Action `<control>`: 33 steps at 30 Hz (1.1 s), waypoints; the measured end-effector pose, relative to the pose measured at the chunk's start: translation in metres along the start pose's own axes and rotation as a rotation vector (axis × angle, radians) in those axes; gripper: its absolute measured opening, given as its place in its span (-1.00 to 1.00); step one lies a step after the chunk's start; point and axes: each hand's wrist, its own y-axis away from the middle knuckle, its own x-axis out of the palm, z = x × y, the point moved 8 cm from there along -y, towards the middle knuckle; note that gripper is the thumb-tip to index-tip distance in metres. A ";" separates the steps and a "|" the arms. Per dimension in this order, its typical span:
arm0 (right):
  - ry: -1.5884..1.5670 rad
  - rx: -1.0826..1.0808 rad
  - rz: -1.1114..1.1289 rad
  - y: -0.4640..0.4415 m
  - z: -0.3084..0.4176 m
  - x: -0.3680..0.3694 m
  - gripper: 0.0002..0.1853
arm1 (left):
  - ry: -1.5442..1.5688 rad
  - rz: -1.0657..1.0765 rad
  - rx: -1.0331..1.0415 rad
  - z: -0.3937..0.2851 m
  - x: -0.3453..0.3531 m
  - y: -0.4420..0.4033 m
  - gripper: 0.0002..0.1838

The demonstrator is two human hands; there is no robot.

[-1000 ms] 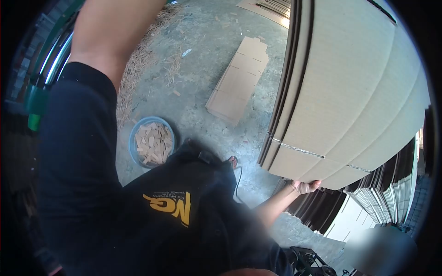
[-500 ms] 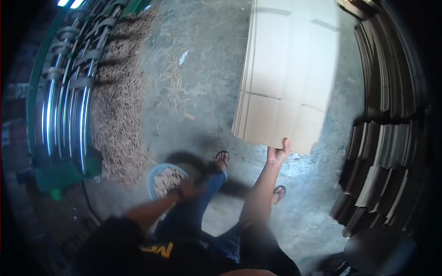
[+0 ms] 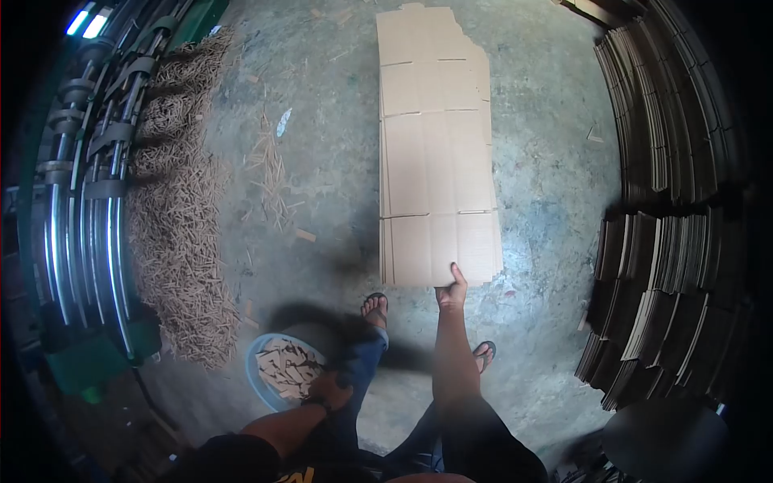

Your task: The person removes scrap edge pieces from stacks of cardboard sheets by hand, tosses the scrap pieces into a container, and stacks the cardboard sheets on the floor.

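My right hand [image 3: 452,295] grips the near edge of a stack of flat cardboard sheets [image 3: 439,173], thumb on top and fingers underneath. The sheets are brown, long, creased and slotted, with slightly uneven edges. Low in the view, my left hand [image 3: 332,390] lies against my trouser leg at the knee, holding nothing I can see; its fingers are dim in the shadow. Beside that hand stands a light blue tub [image 3: 256,378] with cardboard scraps [image 3: 287,366] in it.
Along the left runs a machine with metal rollers [image 3: 113,266], a heap of cardboard strips [image 3: 181,258] beside it. Stacked cardboard [image 3: 664,282] lines the right side. A dark round seat [image 3: 664,443] is at bottom right. Loose strips [image 3: 274,177] litter the concrete floor [image 3: 322,105].
The cardboard stack has tilted down and away, so more of its length shows. My right hand is still on its near edge. The view has shifted slightly; my left hand stays by the knee.
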 end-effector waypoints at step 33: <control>0.408 -0.105 -1.114 0.666 0.194 -0.338 -0.65 | -0.605 0.092 0.508 -0.165 -0.061 0.005 -0.60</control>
